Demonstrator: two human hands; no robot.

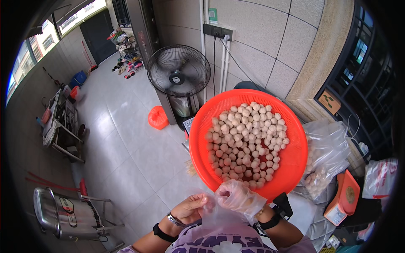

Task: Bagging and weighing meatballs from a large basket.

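My left hand [191, 207] is bare and pinches thin clear plastic film [221, 218] between thumb and fingers. A loose clear disposable glove covers my right hand [235, 194], whose curled fingers grip the other side of the film. Whether the film is a bag or a second glove is hard to tell. Just beyond both hands stands a large round red plastic colander basket [295, 158], its near rim partly behind my right hand. Many pale round balls [250, 126], apparently meatballs, lie in it, with gaps towards the near side.
Clear plastic bags [329, 148] with more balls lie right of the basket, beside an orange kitchen scale [345, 196]. A pedestal fan [177, 71] stands behind. On the tiled floor sits a red plastic bag [158, 117]; a steel pot [68, 212] is at left.
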